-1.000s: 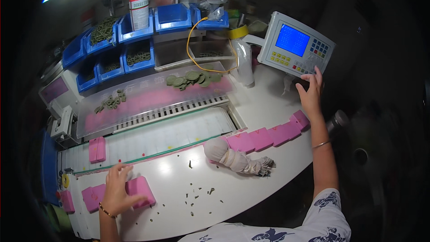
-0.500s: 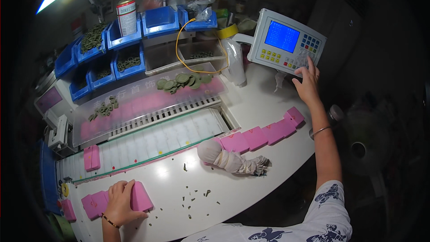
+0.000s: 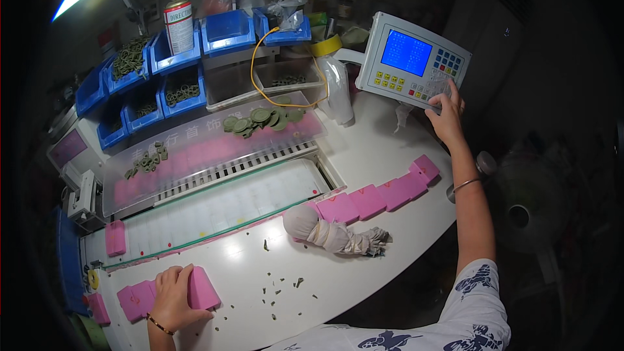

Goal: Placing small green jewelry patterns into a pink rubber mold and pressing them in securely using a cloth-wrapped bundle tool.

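Down at the lower left, my left hand (image 3: 172,302) is curved over the end of a row of pink blocks. Its fingers and thumb close around the endmost pink block (image 3: 205,289), which lies on the white table. Further off to the right, my right hand (image 3: 447,120) is raised to the control panel (image 3: 365,68), a white box with a lit blue screen and coloured keys. The index finger is stretched out onto the keypad; the other fingers are apart and nothing is in them. Another pink block (image 3: 116,238) stands on the white conveyor (image 3: 221,201) beyond my left hand.
A cloth bundle with a round knob (image 3: 301,222) lies beside a second row of pink blocks (image 3: 369,201). Dark green scraps dot the white table. Behind are a clear cover (image 3: 188,149) bearing green pieces, blue bins (image 3: 227,29), a spray can (image 3: 179,23) and a yellow cord.
The pink block on the conveyor has shifted left, and the conveyor's coloured dots with it. My hands hold nearly the same places; the whole view has drifted slightly.
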Tool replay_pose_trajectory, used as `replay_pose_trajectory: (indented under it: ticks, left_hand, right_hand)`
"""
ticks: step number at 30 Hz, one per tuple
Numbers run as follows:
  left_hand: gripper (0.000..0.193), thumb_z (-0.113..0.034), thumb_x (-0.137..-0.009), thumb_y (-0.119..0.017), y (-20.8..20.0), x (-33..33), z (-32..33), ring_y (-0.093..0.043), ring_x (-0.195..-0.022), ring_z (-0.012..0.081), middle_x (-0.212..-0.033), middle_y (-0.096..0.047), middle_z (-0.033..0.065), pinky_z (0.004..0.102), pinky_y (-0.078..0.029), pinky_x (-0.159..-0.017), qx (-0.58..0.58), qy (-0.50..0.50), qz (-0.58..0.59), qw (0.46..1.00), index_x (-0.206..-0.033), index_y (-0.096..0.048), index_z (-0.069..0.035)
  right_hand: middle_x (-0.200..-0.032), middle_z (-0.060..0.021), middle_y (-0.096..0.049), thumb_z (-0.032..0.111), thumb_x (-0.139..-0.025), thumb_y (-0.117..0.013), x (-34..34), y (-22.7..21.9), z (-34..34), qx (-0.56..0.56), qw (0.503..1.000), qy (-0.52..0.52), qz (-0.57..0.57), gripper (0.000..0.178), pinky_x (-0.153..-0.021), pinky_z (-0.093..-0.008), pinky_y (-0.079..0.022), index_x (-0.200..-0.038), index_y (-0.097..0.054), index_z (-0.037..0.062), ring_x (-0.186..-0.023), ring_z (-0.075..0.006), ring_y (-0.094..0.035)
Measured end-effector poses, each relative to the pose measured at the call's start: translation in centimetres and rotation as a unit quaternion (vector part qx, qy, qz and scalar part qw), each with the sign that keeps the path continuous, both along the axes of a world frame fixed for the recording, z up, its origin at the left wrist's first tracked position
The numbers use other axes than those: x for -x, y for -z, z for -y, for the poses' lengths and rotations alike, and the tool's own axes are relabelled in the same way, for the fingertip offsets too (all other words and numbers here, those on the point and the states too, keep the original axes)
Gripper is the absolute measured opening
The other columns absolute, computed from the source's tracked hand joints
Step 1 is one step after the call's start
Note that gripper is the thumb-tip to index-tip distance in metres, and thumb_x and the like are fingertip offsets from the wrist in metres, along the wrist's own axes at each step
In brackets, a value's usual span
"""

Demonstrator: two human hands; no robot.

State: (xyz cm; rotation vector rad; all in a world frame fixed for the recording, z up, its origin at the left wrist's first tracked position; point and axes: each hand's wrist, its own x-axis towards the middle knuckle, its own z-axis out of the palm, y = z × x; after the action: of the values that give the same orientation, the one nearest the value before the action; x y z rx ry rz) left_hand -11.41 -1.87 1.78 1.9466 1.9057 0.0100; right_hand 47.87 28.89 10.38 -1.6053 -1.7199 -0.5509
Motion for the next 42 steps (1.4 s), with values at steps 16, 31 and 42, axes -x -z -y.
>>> replay_pose_trajectory:
  ticks: [16, 31, 42]
  left_hand:
    - [0.109, -0.035, -0.049, -0.092, 0.0, -0.1, 0.2, -0.035, -0.124, 0.0402, -0.132, -0.043, 0.0187, 0.0484, -0.030, -0.110, -0.008, 0.000, -0.009, 1.000, -0.141, -0.041, -0.005]
    - [0.085, -0.025, -0.056, -0.084, -1.9, -3.8, 0.0, -0.049, -0.116, 0.0355, -0.122, -0.051, 0.0157, 0.0496, -0.036, -0.102, -0.191, 0.072, 0.079, 0.976, -0.132, -0.050, -0.006]
    - [0.090, -0.020, -0.061, -0.089, -2.2, -10.9, -2.5, -0.043, -0.136, 0.0355, -0.142, -0.044, 0.0132, 0.0544, -0.033, -0.112, -0.360, 0.258, 0.235, 0.865, -0.139, -0.044, -0.014]
  right_hand:
    - [-0.153, -0.0157, -0.037, 0.010, -0.073, -0.080, -1.4, -1.0, -0.6, 0.008, 1.000, 0.000, 0.029, 0.019, -0.110, -0.0489, -0.032, -0.081, -0.064, 0.0129, -0.134, -0.0381, -0.042]
    - [-0.140, -0.0105, -0.051, 0.012, -0.078, -0.079, 17.7, 2.2, 12.1, 0.187, 0.891, -0.366, -0.193, 0.063, -0.094, -0.0357, -0.046, -0.135, -0.052, 0.0090, -0.122, -0.0254, -0.051]
    - [-0.148, -0.0121, -0.038, 0.026, -0.078, -0.085, 27.2, 8.4, 21.0, 0.500, 0.421, -0.611, -0.447, 0.095, -0.114, -0.0397, -0.036, -0.152, -0.029, 0.0030, -0.136, -0.0230, -0.041]
